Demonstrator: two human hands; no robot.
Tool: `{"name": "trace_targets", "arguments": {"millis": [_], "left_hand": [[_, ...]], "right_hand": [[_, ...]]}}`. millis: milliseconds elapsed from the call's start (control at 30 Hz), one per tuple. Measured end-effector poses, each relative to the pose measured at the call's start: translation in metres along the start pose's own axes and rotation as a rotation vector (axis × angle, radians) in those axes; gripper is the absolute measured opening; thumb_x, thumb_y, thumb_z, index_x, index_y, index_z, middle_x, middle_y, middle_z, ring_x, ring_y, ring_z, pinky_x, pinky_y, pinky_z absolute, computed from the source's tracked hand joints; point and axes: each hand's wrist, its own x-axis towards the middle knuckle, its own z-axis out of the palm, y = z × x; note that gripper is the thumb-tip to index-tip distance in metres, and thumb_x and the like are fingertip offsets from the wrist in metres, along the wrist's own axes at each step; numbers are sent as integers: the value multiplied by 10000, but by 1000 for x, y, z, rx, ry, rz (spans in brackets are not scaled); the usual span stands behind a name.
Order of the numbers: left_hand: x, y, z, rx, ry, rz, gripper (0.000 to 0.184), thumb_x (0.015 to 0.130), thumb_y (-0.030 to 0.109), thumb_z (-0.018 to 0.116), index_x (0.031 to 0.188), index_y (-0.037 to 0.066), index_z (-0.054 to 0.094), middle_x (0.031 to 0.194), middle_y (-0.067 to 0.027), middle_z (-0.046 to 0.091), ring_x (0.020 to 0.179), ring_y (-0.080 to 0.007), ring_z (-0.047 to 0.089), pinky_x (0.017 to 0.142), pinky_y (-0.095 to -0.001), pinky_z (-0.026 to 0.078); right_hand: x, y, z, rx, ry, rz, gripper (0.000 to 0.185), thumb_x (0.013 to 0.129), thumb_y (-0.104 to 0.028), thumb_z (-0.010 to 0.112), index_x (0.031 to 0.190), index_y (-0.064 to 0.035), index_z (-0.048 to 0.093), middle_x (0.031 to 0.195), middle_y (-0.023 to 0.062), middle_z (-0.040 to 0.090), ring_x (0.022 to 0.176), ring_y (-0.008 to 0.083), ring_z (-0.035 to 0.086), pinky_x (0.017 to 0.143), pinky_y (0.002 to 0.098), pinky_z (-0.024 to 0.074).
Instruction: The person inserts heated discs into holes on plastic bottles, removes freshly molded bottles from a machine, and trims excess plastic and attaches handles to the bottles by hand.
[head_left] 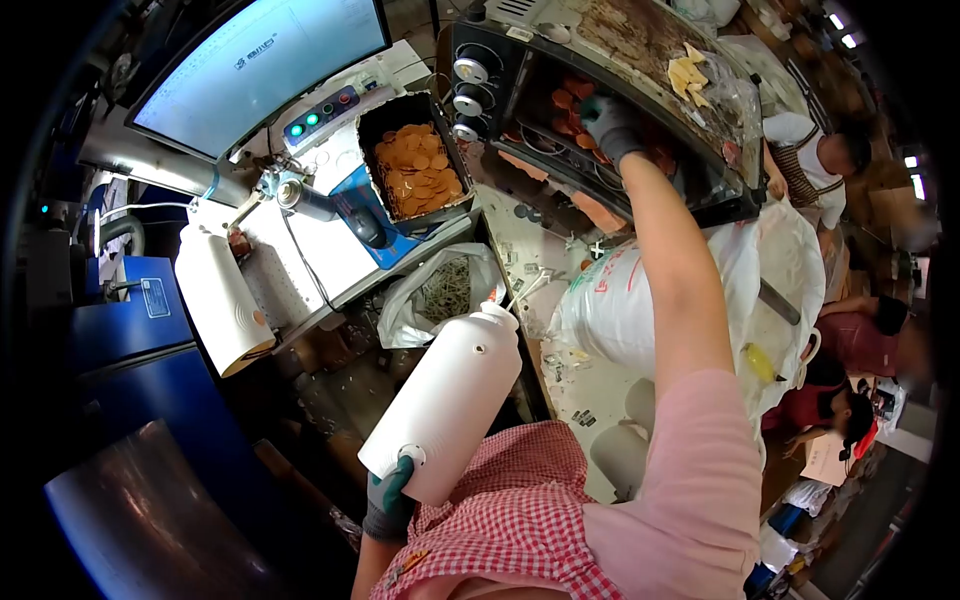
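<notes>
My left hand [392, 500], in a grey and green glove, is wrapped round the lower end of a white bottle-shaped canister [450, 400]. The canister is tilted, its narrow neck pointing up and right, with a small hole near the shoulder and a round ringed fitting by my fingers. Gloved as well, my right hand [612, 128] reaches inside an open toaster oven [725, 190], beside several reddish-brown discs [568, 105]. Its fingertips are partly hidden in the dark interior, so whether it grips a disc is unclear.
A black bin [375, 130] of orange-brown discs stands on the bench near a monitor [265, 70] and a button box [320, 115]. Another white canister [220, 300] lies at the left. White sacks [610, 310] sit below the oven. Other people [815, 165] are at the right.
</notes>
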Motion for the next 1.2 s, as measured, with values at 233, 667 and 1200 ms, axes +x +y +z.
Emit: {"name": "trace_targets", "arguments": {"millis": [233, 667, 1200], "left_hand": [[15, 6, 15, 128, -11, 66, 411, 959, 193, 585, 1297, -28, 512, 1190, -117, 612, 1058, -202, 597, 901, -338, 482], [42, 41, 0, 311, -271, 312, 421, 960, 215, 592, 1284, -44, 521, 1176, -122, 624, 1070, -207, 599, 915, -334, 474], [1, 81, -71, 289, -294, 300, 180, 911, 116, 665, 1026, -20, 686, 850, -21, 670, 731, -102, 597, 660, -250, 474]], "right_hand": [[-59, -19, -22, 1394, 1, 612, 121, 857, -125, 717, 925, -43, 660, 805, 75, 685, 640, 141, 630, 565, 256, 509], [-255, -161, -125, 2173, -239, 566, 287, 927, -34, 600, 1214, -29, 609, 958, 65, 682, 732, 144, 677, 634, 236, 592], [-419, -362, -149, 1893, -162, 788, 129, 912, -103, 660, 834, -90, 558, 759, 48, 639, 579, 66, 560, 514, 166, 451]]}}
